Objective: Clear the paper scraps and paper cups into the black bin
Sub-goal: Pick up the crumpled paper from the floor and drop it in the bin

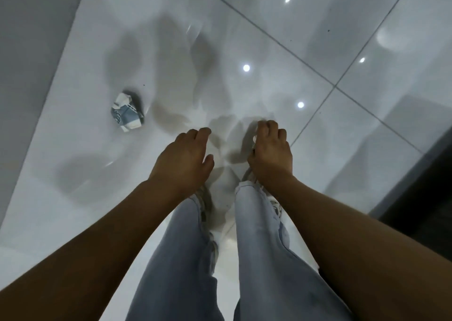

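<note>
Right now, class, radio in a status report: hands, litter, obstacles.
Left hand open, empty. Right hand curled round a white scrap, mostly hidden. Crumpled paper cup on floor, left. Bin not in view.

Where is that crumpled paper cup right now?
The crumpled paper cup lies on the white tiled floor at the left of the head view, beyond and left of the left hand.

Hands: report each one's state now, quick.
Left hand: open, fingers relaxed, holding nothing.
Right hand: fingers curled around something white, probably a paper scrap, mostly hidden.
</note>
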`<state>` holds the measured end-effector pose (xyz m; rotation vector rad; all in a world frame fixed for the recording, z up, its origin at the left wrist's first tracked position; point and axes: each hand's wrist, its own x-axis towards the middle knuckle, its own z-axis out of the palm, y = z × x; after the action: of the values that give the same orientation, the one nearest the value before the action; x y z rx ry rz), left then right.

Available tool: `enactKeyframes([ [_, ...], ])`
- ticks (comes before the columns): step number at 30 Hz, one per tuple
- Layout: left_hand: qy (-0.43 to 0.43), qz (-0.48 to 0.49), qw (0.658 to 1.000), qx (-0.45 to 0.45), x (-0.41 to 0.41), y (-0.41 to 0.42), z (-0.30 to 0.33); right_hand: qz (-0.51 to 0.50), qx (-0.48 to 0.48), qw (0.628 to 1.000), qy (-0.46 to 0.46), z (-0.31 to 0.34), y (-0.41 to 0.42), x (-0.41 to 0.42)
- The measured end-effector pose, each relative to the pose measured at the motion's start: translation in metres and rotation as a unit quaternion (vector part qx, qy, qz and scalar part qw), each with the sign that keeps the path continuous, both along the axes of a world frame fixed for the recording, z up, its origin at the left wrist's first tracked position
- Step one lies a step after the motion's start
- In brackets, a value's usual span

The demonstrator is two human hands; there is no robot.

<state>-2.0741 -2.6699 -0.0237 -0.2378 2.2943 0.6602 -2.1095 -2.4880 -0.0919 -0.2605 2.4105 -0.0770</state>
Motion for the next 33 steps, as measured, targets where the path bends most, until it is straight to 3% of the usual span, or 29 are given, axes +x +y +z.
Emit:
enactKeyframes([
  [7, -0.026, 0.024, 0.999, 0.028, -0.011, 0.012, 0.058, 0.004, -0.167, 0.986, 0.019, 0.093, -0.023, 0.007],
  [20, -0.073, 0.066, 0.989, 0.111, -0.007, 0.02, 0.229, 0.061, -0.234, 0.97, -0.014, 0.29, -0.024, 0.015],
  [27, -0.042, 0.11, 0.986, 0.117, -0.004, 0.018, 0.271, 0.122, -0.223, 0.967, -0.02, 0.329, -0.043, 0.014],
  [33, -0.037, 0.155, 0.986, 0.057, 0.014, 0.003, 0.253, 0.147, -0.23, 0.961, -0.038, 0.316, -0.062, 0.023],
])
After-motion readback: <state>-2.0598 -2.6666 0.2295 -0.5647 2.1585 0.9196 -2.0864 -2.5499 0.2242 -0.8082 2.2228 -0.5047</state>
